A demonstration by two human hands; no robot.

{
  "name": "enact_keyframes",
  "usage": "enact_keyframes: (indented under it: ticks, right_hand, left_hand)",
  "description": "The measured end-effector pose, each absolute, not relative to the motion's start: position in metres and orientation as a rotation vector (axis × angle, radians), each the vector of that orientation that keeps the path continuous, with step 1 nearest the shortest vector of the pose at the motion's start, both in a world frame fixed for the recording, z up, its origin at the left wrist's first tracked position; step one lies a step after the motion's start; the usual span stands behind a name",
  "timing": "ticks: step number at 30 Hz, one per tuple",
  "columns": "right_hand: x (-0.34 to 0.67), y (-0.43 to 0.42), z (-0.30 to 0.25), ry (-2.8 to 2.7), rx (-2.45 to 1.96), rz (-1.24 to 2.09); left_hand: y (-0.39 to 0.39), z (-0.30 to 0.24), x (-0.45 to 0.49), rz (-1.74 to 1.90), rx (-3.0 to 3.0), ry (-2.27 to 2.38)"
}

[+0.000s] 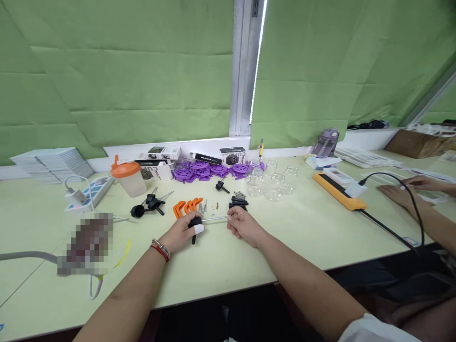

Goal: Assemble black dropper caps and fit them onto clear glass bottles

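Note:
My left hand point(181, 232), its thumb tip wrapped in white, is closed around a black plastic part point(195, 222). A thin metal rod point(215, 219) sticks out of that part to the right. At the rod's far end my right hand point(245, 225) is closed in a pinch; its fingers hide the tip and anything small there. Just beyond my hands lie orange angled pieces point(192, 205), metal screws point(202, 208), tiny brass pieces point(217, 205), black tubes point(238, 202) and springs point(240, 194). More black parts with rods point(155, 203) rest to the left, and one point(222, 186) lies farther back.
Purple wheel-like parts point(200, 169), boxes point(233, 156) and clear jars point(274, 183) line the back. At left stand an orange-lidded cup point(130, 178) and a power strip point(93, 192). An orange-edged power strip point(338, 192) and another person's hands point(399, 194) are at right.

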State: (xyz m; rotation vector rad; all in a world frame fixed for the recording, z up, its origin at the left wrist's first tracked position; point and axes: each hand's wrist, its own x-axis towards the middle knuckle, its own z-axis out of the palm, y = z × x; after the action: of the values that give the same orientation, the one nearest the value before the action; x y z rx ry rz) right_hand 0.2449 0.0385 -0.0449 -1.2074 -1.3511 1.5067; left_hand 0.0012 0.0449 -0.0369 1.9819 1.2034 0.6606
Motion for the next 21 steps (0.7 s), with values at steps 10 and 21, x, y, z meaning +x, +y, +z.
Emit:
enact_keyframes:
  ticks: [10, 21]
  right_hand:
    - [0.2448, 0.0389, -0.0460, -1.424, -1.251, 1.478]
    - [0.2439, 0.0380, -0.0419, -1.448, -1.259, 1.480]
  left_hand:
    - [0.0427, -0.0341, 0.0028, 0.652, 1.968, 1.187]
    - [0.0422, -0.0342, 0.0026, 0.667, 1.993, 1.189]
